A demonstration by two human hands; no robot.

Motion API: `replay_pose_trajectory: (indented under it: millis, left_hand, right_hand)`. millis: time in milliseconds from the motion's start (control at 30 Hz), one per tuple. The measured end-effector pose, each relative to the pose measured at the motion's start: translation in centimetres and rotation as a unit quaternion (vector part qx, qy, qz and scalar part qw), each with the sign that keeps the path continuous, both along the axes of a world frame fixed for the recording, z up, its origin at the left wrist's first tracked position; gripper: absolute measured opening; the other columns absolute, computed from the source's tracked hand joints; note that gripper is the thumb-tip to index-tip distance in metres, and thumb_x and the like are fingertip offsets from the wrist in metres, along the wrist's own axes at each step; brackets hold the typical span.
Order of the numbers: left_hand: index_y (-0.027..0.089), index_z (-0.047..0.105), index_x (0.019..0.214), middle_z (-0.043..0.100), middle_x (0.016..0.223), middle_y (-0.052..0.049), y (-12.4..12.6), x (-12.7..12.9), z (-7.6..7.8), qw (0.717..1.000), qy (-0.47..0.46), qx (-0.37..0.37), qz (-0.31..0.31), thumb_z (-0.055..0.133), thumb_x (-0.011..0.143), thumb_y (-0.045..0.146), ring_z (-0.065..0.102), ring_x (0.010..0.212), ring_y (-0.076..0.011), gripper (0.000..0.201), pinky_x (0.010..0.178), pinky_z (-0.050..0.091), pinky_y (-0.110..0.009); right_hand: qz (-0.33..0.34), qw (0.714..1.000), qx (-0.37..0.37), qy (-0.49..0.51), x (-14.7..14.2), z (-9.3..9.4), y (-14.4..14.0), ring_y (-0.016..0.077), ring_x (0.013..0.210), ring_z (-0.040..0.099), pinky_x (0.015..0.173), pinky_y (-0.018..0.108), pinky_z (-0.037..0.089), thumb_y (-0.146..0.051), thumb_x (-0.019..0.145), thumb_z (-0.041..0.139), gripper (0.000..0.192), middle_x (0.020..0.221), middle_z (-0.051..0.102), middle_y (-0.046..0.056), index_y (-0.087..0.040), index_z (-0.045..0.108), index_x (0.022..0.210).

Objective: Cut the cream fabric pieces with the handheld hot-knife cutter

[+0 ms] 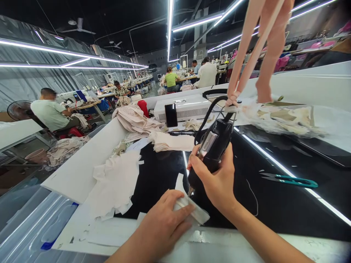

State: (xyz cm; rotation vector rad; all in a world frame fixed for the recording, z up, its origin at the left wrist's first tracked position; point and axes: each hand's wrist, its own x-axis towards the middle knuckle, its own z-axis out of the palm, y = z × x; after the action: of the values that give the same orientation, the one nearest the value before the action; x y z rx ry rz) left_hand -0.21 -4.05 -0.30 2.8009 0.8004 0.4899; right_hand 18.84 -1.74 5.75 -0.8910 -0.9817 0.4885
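My right hand (pixel 216 179) grips a black hand-held electric tool (pixel 214 146) with its tip pointing down onto a small white fabric piece (pixel 193 212). My left hand (pixel 164 223) lies flat on that piece, pressing it onto the black glossy table (pixel 274 204) near the front edge. A black cord (pixel 208 109) loops up from the tool, which hangs from beige straps (pixel 246 54) overhead.
Piles of cream fabric pieces (pixel 117 182) lie left, folded stacks (pixel 171 141) behind. Teal thread snips (pixel 290 180) rest at right. A white machine box (pixel 186 107) and a phone (pixel 171 115) stand at back. A plastic bag of pieces (pixel 279 118) sits far right. Other people sew beyond.
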Motion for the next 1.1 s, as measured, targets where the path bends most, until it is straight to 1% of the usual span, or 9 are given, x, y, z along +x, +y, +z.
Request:
replay_pose_trajectory:
  millis: [100,167,267,367,467,600,767,967,1100]
  left_hand:
    - [0.019,0.06,0.147,0.062,0.145,-0.017,-1.0,0.1,0.3,1.0,0.005,-0.014,0.006,0.065,0.107,0.028,0.062,0.136,-0.0326,0.041,0.111,0.061,-0.049]
    - [0.018,0.06,0.143,0.063,0.142,-0.015,-0.9,0.2,0.7,1.0,-0.004,-0.026,0.013,0.061,0.109,0.025,0.064,0.133,-0.029,0.035,0.112,0.061,-0.045]
    - [0.018,0.064,0.128,0.066,0.13,-0.012,0.4,0.2,1.4,0.999,-0.029,-0.015,0.007,0.055,0.111,0.02,0.066,0.121,-0.0244,0.02,0.109,0.061,-0.041]
    - [0.017,0.066,0.12,0.067,0.124,-0.01,2.3,0.2,1.7,0.999,-0.034,-0.01,-0.034,0.054,0.111,0.02,0.066,0.115,-0.0226,0.015,0.106,0.061,-0.038]
    - [0.018,0.067,0.124,0.069,0.126,-0.009,3.9,-0.1,1.5,0.997,-0.02,-0.024,-0.07,0.054,0.113,0.025,0.066,0.119,-0.022,0.019,0.108,0.059,-0.037]
    - [0.02,0.069,0.127,0.071,0.125,-0.008,4.9,-0.7,1.2,0.996,-0.01,-0.025,-0.086,0.052,0.114,0.026,0.068,0.119,-0.0204,0.022,0.108,0.059,-0.035]
    - [0.02,0.069,0.13,0.071,0.124,-0.008,5.0,-1.2,1.5,0.994,-0.012,-0.041,-0.102,0.051,0.115,0.026,0.068,0.115,-0.0197,0.024,0.104,0.06,-0.033]
    - [0.024,0.069,0.134,0.069,0.125,-0.008,4.9,-1.4,1.3,0.994,-0.012,-0.043,-0.1,0.05,0.116,0.026,0.068,0.113,-0.0195,0.027,0.099,0.06,-0.031]
    - [0.024,0.069,0.134,0.069,0.126,-0.008,4.7,-1.4,1.1,0.995,-0.016,-0.038,-0.096,0.051,0.115,0.026,0.068,0.114,-0.0192,0.027,0.1,0.06,-0.031]
  right_hand:
    - [0.015,1.0,0.007,-0.002,0.1,0.0,-0.4,0.0149,0.063,0.061,0.061,0.034,0.056,-0.026,0.086,0.078,0.034,0.084,0.064,-0.006,-0.029,0.05,0.105]
    - [0.021,1.0,0.017,-0.003,0.2,0.0,-0.6,0.0147,0.06,0.061,0.06,0.033,0.056,-0.025,0.086,0.078,0.034,0.081,0.065,-0.007,-0.029,0.05,0.104]
    - [0.019,1.0,0.023,-0.004,0.2,0.1,-0.6,0.0144,0.059,0.061,0.058,0.033,0.056,-0.024,0.085,0.078,0.033,0.08,0.066,-0.007,-0.029,0.05,0.103]
    - [0.01,1.0,0.017,-0.012,0.2,0.1,-0.6,0.0152,0.062,0.063,0.059,0.033,0.057,-0.025,0.084,0.078,0.034,0.081,0.066,-0.007,-0.029,0.051,0.105]
    - [0.003,1.0,0.014,-0.018,0.3,0.1,-0.6,0.0158,0.063,0.064,0.061,0.034,0.057,-0.025,0.084,0.077,0.034,0.081,0.066,-0.007,-0.03,0.05,0.106]
    - [0.005,1.0,0.008,-0.019,0.4,0.1,-0.6,0.0163,0.064,0.064,0.063,0.035,0.057,-0.026,0.085,0.077,0.034,0.081,0.066,-0.006,-0.03,0.05,0.105]
    - [0.006,1.0,0.017,-0.016,0.2,0.2,-0.7,0.0157,0.063,0.063,0.062,0.035,0.057,-0.026,0.085,0.077,0.033,0.08,0.066,-0.007,-0.029,0.05,0.102]
    - [0.019,0.999,0.028,-0.003,0.1,0.1,-0.7,0.0148,0.061,0.062,0.059,0.034,0.057,-0.023,0.086,0.077,0.031,0.081,0.066,-0.006,-0.03,0.05,0.1]
    - [0.033,0.999,0.036,0.022,0.1,0.0,-0.2,0.0151,0.059,0.063,0.057,0.034,0.058,-0.021,0.086,0.078,0.033,0.081,0.067,-0.007,-0.03,0.053,0.104]
